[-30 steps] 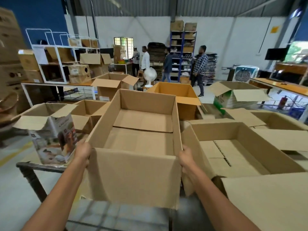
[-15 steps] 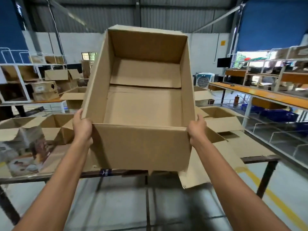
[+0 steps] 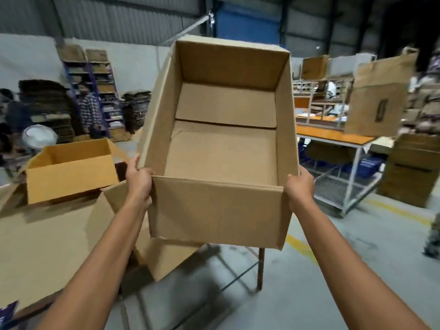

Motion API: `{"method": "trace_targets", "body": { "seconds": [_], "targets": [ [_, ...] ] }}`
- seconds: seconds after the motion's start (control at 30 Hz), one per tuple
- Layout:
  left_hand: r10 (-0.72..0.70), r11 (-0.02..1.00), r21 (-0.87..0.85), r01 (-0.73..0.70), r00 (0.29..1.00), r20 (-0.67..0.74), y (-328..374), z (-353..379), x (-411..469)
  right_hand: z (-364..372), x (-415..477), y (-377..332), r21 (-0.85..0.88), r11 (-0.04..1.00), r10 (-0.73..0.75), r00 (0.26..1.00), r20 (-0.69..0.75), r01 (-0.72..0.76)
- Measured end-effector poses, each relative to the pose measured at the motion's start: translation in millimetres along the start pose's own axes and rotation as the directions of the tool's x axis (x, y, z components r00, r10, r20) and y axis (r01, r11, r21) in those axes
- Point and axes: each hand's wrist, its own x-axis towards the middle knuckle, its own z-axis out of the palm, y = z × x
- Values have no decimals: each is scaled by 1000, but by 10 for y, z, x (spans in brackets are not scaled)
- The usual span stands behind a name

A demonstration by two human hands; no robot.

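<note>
The open cardboard box point(image 3: 221, 206) hangs in the air between the 2 hands, tilted so its empty inside faces the wearer. The left hand point(image 3: 139, 181) is clamped on the near left corner and the right hand point(image 3: 298, 184) on the near right one. This wide hold probably keeps the big, light box from twisting while it is carried. Below the left hand stands the surface point(image 3: 261, 270), covered with flat cardboard point(image 3: 47, 234) and bearing a smaller open carton point(image 3: 71, 177). Beyond the right hand is an orange-topped surface point(image 3: 333, 136), in a warehouse with shelves point(image 3: 100, 75) of flattened cartons.
</note>
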Motion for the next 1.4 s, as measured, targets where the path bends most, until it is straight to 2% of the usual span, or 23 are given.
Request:
{"method": "trace_targets", "body": {
  "seconds": [0.13, 0.23, 0.33, 0.4, 0.5, 0.67, 0.77, 0.93, 1.2, 1.4],
  "targets": [
    [-38, 998, -50, 46, 988, 148, -367, 1113, 65, -449, 624, 280, 15, 995, 95, 971, -220, -94],
    [-58, 994, -77, 77, 974, 218, -620, 1896, 75, -743, 1132, 468, 37, 965, 254, 889, -380, -260],
    [-98, 989, -75, 127, 946, 308, -857, 2580, 69, -1065, 1659, 636, 109, 909, 406, 798, -447, -401],
    [-117, 988, -54, 147, 924, 365, -1002, 2992, 68, -1267, 1941, 791, 143, 892, 444, 777, -445, -428],
    [-155, 984, -16, 178, 894, 420, -1251, 3546, 27, -1520, 2283, 1142, 192, 884, 467, 786, -405, -427],
    [-227, 972, 63, 225, 848, 479, -1803, 4401, 5, -1847, 2836, 1669, 97, 874, 483, 823, -299, -477],
    [-291, 955, 89, 283, 829, 477, -2169, 4930, -15, -2020, 3288, 1950, 60, 886, 455, 835, -307, -461],
    [-364, 931, 122, 345, 833, 417, -2710, 5800, -3, -2229, 4250, 2299, -169, 908, 322, 897, -304, -383],
    [-456, 885, 227, 406, 854, 249, -3348, 6785, 99, -2215, 5738, 2580, -438, 840, 228, 941, -250, -320],
    [-473, 853, 317, 415, 871, 130, -3741, 7181, 431, -1759, 6649, 2955, -439, 835, 295, 943, -153, -332]
  ]
}}
